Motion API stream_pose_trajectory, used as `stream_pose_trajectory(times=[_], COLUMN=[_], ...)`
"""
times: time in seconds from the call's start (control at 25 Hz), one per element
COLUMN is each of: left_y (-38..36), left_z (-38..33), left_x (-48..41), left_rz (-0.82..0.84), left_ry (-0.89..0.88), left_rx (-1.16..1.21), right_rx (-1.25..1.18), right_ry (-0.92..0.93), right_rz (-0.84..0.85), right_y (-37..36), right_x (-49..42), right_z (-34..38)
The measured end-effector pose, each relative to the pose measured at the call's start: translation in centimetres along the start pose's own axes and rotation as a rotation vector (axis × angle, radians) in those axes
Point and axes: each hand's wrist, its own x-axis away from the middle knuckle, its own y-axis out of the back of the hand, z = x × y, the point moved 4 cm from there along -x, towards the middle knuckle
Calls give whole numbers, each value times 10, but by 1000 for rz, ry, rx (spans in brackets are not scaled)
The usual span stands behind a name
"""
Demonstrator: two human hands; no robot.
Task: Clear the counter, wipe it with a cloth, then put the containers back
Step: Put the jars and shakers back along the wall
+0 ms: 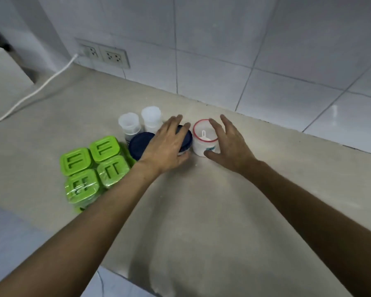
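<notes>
On the beige counter [201, 211], near the tiled wall, stands a group of containers. My left hand [169, 144] lies over a blue-lidded tub [187, 139], fingers across the lid and thumb against its front side. A second dark blue lid [138, 145] sits just left of it. My right hand [228, 142] curves with spread fingers around a white jar with a red rim [202, 138], thumb close to its base; a firm grip is not evident. Two translucent white jars [129, 125] [151, 118] stand behind. Several green-lidded boxes [90, 166] in plastic wrap sit at the left.
A double wall socket [114, 55] is at the back left, with a white cable [41, 86] running across the counter toward a white appliance [4, 67]. The counter's front edge [116, 273] runs below my forearms. The tiled wall [266, 61] borders the back.
</notes>
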Motion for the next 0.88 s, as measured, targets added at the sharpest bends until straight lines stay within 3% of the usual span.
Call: stream_pose_trajectory(times=[0.16,0.4,0.6,0.88], left_y=[-4,14,8,-39], left_z=[13,-8,-121,-327], left_x=[-27,-30,-71,-159], left_rz=[219,178,237,212], left_ry=[46,51,-157,-301], left_rx=[-84,72,178,349], right_rx=[50,-2,3,64], right_ry=[-16,-2,-235,-567], right_rz=[279,132,-35,-166], right_y=[-10,24,94,163], right_x=[-51,-26,74,171], right_z=[2,-42,-184,-385])
